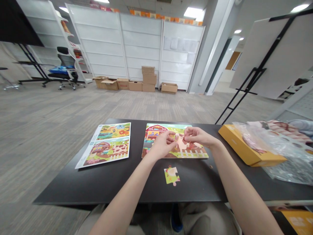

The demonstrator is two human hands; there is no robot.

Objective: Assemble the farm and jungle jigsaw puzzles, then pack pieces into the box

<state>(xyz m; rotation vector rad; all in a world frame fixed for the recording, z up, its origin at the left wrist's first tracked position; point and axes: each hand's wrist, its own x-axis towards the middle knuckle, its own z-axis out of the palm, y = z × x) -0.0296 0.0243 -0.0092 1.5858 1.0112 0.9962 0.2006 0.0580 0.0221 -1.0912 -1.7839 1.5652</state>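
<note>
Monitoring left hand [163, 143] and right hand [197, 135], half-curled, hold unclear, I see the farm jigsaw [182, 145] beneath, tabletop [198, 182] room past its near edge.

Both of my forearms [132, 192] are bare, cross the near edge of the table [97, 186] and converge toward its far edge. My left hand [161, 145] points up and right; its fingers curl, with the thumb tip apart from the index fingertip. My right wrist [215, 144] bends inward, turning my right hand [198, 136] toward the left edge. Its fingers are curled, thumb near index; contact between them is unclear. The hands are near each other, not touching.
</note>
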